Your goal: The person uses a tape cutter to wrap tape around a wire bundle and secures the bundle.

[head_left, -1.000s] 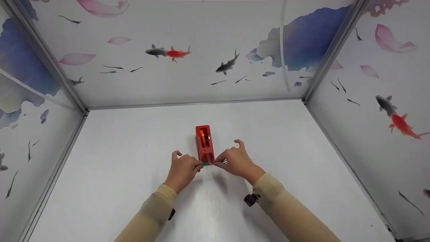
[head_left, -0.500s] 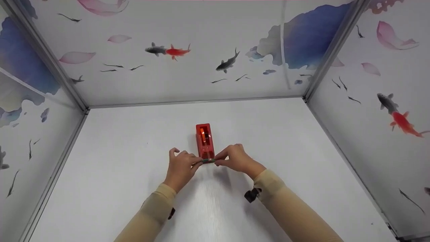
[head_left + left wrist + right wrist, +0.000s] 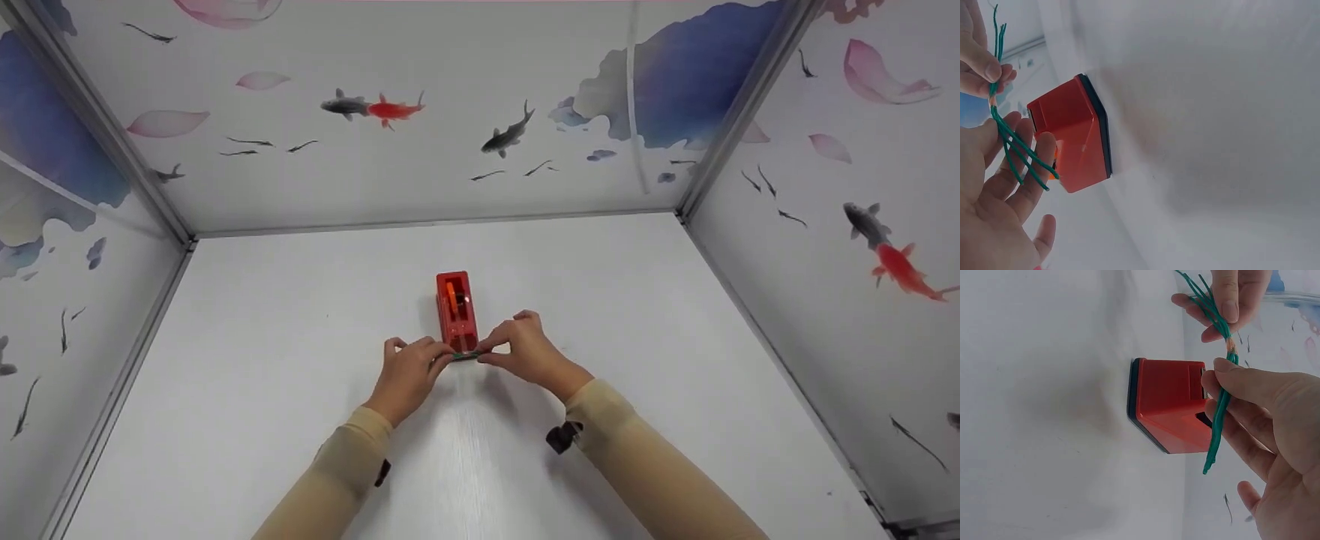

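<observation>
Between both hands stretches a bundle of thin green wires (image 3: pixel 466 356), crossing just in front of the near end of a red tape dispenser (image 3: pixel 459 330). The left hand (image 3: pixel 405 376) pinches the bundle's left part; in the left wrist view several loose wire ends (image 3: pixel 1027 160) fan out over its fingers. With thumb and fingertips the right hand (image 3: pixel 531 358) pinches the other part, where the wires (image 3: pixel 1217 424) lie close together. A short copper-coloured patch (image 3: pixel 1230 346) shows on the bundle between the hands. The dispenser has a black base and an orange tape core (image 3: pixel 451 298).
The dispenser stands on a white table (image 3: pixel 300 300), beyond the hands. White panels (image 3: pixel 420 180) printed with fish and petals enclose the back and both sides, joined by grey metal corner strips. A small black device (image 3: pixel 562 437) sits at the right wrist.
The whole view has shifted slightly. Both hands have moved a little closer to the dispenser's near end with the green wires. The right hand's raised finger has drawn in.
</observation>
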`<state>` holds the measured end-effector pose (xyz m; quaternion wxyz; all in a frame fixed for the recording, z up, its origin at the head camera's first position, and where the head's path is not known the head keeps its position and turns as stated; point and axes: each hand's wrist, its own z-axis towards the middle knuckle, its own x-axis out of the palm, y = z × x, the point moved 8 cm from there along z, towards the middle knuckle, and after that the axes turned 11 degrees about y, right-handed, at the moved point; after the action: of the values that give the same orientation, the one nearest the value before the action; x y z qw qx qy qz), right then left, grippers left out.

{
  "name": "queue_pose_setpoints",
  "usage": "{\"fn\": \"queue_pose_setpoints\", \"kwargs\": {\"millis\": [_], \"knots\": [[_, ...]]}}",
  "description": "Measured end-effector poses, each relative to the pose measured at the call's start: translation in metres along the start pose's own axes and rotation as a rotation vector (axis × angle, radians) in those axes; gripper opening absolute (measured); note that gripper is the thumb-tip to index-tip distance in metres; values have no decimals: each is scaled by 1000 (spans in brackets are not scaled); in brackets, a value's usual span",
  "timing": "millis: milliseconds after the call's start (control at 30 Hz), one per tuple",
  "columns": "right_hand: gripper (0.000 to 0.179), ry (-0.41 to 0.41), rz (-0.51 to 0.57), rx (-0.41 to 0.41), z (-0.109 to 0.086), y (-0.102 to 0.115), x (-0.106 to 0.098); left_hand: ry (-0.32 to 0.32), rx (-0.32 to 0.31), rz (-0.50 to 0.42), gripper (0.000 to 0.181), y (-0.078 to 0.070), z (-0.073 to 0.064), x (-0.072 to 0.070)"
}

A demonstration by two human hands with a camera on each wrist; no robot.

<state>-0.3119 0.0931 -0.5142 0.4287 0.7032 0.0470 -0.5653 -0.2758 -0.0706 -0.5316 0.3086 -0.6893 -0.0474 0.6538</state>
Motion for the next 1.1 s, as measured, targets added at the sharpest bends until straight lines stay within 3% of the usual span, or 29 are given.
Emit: {"fn": "queue_pose_setpoints", "kwargs": {"millis": [400,533,700,933,1100], "knots": [[12,-31,-25,-35,1,2,0,-3,37,17,12,-4,0,-4],[10,-41,-39,-31,-4,0,0,-4,92,76,16,-13,-1,-1],[9,-13,-22,-19,-5,-3,4,-62,152,179,19,-21,-3,-3],[22,114,-34,41,-1,-5,11,-144,206,269,19,-26,-8,-11],[18,134,-63,17,-1,-2,11,-191,242,337,18,-30,-11,-13]]}}
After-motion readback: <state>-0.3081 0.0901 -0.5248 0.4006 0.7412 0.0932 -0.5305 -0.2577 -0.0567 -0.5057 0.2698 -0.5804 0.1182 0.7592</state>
